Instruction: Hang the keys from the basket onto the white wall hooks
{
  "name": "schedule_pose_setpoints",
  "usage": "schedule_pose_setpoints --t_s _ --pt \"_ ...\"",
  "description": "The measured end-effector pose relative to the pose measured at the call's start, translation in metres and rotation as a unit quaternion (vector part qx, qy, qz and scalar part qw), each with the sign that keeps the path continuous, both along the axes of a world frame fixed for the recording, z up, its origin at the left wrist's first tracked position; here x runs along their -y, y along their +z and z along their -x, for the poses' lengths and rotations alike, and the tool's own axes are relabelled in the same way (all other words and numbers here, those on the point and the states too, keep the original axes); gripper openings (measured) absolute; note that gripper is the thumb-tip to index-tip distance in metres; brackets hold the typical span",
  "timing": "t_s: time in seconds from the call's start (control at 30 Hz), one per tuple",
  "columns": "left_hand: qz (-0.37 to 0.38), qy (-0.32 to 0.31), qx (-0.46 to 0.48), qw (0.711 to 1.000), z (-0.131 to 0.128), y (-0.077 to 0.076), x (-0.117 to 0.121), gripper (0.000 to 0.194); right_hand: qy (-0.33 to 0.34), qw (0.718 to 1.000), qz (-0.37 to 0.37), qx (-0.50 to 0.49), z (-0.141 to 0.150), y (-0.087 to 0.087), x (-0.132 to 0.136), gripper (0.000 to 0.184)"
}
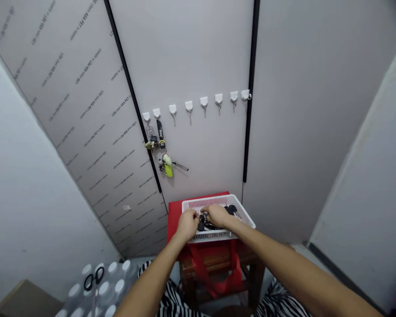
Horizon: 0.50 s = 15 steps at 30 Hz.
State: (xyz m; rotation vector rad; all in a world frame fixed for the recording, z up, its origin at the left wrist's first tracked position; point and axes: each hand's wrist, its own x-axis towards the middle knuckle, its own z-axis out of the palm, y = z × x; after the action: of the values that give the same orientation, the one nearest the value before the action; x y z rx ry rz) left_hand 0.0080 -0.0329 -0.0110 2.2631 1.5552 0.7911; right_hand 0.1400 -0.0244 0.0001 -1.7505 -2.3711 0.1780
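Note:
Both of my hands are inside a white plastic basket (247, 216). My left hand (188, 223) is at the basket's left side, its thumb and fingers pinched together. Beside it, my right hand (217, 215) reaches in with fingers curled down towards the left fingertips. Between them is a small, shiny key ring (203, 215), with dark key-like pieces around it; the fingers partly hide it. More black items (231, 209) lie at the basket's right end, too small to name surely.
The basket rests on a red bag (175, 215) on a wooden stool (188, 268). White hooks (203, 102) line the panel ahead; keychains (166, 163) hang from the two leftmost. Lower left, black-handled scissors (94, 278) lie on packed bottles (104, 288) near a cardboard box (26, 301).

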Motion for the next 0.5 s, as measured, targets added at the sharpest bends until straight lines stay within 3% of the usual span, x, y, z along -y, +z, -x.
schedule_pose_setpoints --t_s 0.17,0.3,0.5 --pt "0.021 0.082 0.151 0.985 0.005 0.002 -0.006 0.012 -0.025 1.000 -0.001 0.011 0.002 -0.002 -0.007 0.024" --pt "0.061 0.078 0.229 0.968 0.008 0.003 -0.012 0.011 -0.037 0.999 -0.001 0.000 -0.006 -0.001 -0.008 0.022" --pt "0.033 0.079 0.167 0.982 0.007 0.001 -0.013 0.013 -0.119 0.993 0.002 0.015 -0.011 -0.002 -0.009 0.032"
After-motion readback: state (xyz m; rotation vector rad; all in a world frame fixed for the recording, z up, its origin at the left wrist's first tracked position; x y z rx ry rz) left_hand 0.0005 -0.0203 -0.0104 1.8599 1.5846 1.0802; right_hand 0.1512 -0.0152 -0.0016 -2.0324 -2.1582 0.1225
